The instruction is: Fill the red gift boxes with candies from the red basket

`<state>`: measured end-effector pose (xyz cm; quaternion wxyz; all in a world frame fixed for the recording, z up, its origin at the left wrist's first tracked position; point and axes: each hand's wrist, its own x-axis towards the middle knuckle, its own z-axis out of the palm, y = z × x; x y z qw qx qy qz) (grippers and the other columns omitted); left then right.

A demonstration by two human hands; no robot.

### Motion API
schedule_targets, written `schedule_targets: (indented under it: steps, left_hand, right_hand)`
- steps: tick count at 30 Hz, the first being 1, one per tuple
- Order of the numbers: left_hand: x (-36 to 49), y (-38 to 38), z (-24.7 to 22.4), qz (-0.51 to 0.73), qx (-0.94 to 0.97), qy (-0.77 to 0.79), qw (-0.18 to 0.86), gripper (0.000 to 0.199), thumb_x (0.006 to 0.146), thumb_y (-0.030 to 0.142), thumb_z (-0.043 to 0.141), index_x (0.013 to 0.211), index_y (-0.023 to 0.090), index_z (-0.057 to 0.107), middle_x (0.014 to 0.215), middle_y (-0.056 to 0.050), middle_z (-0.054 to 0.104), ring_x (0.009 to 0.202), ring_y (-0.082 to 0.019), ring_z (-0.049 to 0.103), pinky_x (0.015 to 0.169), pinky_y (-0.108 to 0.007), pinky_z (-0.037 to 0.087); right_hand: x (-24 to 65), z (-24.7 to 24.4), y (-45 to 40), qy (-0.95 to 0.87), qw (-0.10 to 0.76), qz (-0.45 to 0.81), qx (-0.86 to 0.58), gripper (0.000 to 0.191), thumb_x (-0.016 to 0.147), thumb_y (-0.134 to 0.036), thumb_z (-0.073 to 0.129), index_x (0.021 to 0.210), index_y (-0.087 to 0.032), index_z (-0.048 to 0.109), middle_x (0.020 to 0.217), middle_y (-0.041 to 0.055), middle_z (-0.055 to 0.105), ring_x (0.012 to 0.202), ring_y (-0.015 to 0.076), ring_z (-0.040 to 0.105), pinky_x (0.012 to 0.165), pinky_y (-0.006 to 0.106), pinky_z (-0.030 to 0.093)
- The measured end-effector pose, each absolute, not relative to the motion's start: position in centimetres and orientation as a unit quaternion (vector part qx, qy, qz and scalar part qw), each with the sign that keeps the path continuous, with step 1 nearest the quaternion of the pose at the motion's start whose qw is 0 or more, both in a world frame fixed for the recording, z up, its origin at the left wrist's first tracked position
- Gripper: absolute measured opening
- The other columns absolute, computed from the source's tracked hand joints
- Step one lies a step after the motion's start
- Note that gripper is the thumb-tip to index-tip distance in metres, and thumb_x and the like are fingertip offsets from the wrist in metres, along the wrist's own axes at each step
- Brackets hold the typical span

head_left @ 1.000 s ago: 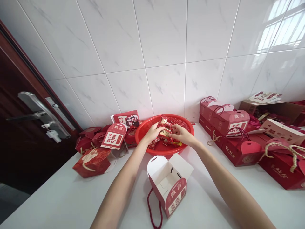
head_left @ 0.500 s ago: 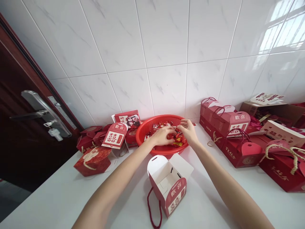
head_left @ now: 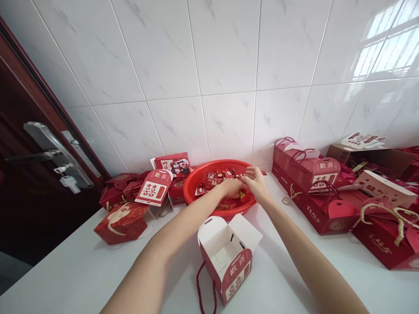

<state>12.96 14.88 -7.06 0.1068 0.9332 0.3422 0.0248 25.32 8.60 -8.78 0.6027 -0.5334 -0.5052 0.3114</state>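
Observation:
A round red plastic basket (head_left: 191, 185) stands against the wall, holding small red wrapped candies (head_left: 214, 181). My left hand (head_left: 233, 187) reaches down among the candies with its fingers bent inward; what they grip is hidden. Beside it, over the basket's right side, my right hand (head_left: 257, 183) curls its fingers toward the left one, and its palm contents are hidden. In front of the basket, between my forearms, sits an open red and white gift box (head_left: 225, 257). Its flaps are up, the inside shows bare white card, and a dark red cord handle (head_left: 199, 283) hangs at its left.
Folded red gift boxes (head_left: 153, 187) and a red box with a rope handle (head_left: 122, 222) lie at left. Stacked red boxes (head_left: 304, 170) line the right side, near a cardboard carton (head_left: 389, 159) with printed cards on top. A dark door (head_left: 29, 183) with keys is far left.
My left hand has moved slightly right and deeper into the candies, closer to my right hand. The view has shifted a little; the open box stays in place.

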Motion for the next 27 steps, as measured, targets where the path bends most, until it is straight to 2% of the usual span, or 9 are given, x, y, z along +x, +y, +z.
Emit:
schedule_targets:
  steps: [3,7,10,14,20,23,25,27]
  left_hand:
    - [11.1,16.0,-6.4,0.069,0.916,0.368,0.148,0.025,0.069,0.009,0.06,0.084,0.023,0.076,0.086,-0.003,0.076,0.085,-0.024,0.069,0.078,-0.029,0.05]
    - [9.2,16.8,-6.1,0.138,0.884,0.386,0.226,0.019,0.07,0.012,0.055,0.072,0.019,0.072,0.075,-0.001,0.072,0.076,-0.019,0.067,0.072,-0.026,0.05]
    - [8.8,16.9,-5.9,0.198,0.855,0.383,0.288,0.015,0.071,0.016,0.053,0.07,0.017,0.068,0.075,-0.001,0.07,0.073,-0.017,0.064,0.07,-0.026,0.05]
    - [9.0,16.9,-5.5,0.273,0.815,0.371,0.351,0.012,0.07,0.018,0.052,0.073,0.017,0.063,0.077,0.0,0.068,0.074,-0.015,0.062,0.075,-0.027,0.051]
    - [9.1,16.8,-5.4,0.317,0.77,0.365,0.417,0.01,0.068,0.021,0.051,0.071,0.018,0.059,0.072,0.001,0.062,0.068,-0.014,0.057,0.072,-0.027,0.051]
    - [9.0,16.5,-5.2,0.325,0.757,0.36,0.439,0.016,0.069,0.021,0.05,0.078,0.017,0.062,0.074,0.0,0.062,0.065,-0.013,0.057,0.069,-0.028,0.051]
    - [9.0,16.2,-4.9,0.321,0.753,0.354,0.452,0.027,0.071,0.021,0.05,0.092,0.017,0.066,0.079,-0.001,0.065,0.067,-0.014,0.06,0.07,-0.028,0.052]
    - [9.0,15.9,-4.7,0.314,0.753,0.353,0.457,0.041,0.072,0.02,0.05,0.111,0.017,0.064,0.086,-0.002,0.068,0.07,-0.015,0.063,0.071,-0.028,0.053]
  right_hand:
    - [25.4,-8.9,8.7,-0.507,0.598,0.311,-0.537,0.038,0.077,-0.029,0.058,0.113,-0.023,0.049,0.127,0.0132,0.06,0.117,0.025,0.063,0.097,0.041,0.052]
    - [25.4,-9.0,8.8,-0.515,0.593,0.305,-0.539,0.038,0.078,-0.03,0.058,0.114,-0.023,0.049,0.127,0.013,0.06,0.116,0.0243,0.063,0.098,0.041,0.052]
    - [25.4,-9.1,8.8,-0.522,0.585,0.3,-0.543,0.039,0.078,-0.03,0.058,0.116,-0.023,0.05,0.127,0.0121,0.06,0.118,0.0248,0.062,0.097,0.041,0.053]
    - [25.3,-9.0,8.7,-0.534,0.571,0.303,-0.546,0.044,0.074,-0.023,0.056,0.118,-0.023,0.052,0.129,0.0113,0.06,0.124,0.0243,0.059,0.098,0.039,0.052]
    - [25.3,-8.7,8.6,-0.541,0.561,0.3,-0.549,0.046,0.074,-0.02,0.054,0.12,-0.022,0.053,0.129,0.0108,0.062,0.127,0.0236,0.057,0.101,0.04,0.05]
    - [25.3,-8.5,8.4,-0.554,0.553,0.297,-0.547,0.049,0.074,-0.029,0.063,0.122,-0.023,0.054,0.126,0.0095,0.063,0.122,0.0257,0.058,0.1,0.042,0.05]
    - [25.3,-8.4,8.1,-0.572,0.54,0.287,-0.547,0.06,0.07,-0.04,0.073,0.125,-0.024,0.054,0.124,0.0083,0.065,0.118,0.0279,0.06,0.097,0.043,0.05]
    - [25.2,-8.3,7.9,-0.589,0.529,0.27,-0.548,0.068,0.064,-0.043,0.079,0.125,-0.025,0.055,0.124,0.0071,0.065,0.116,0.029,0.06,0.095,0.043,0.05]
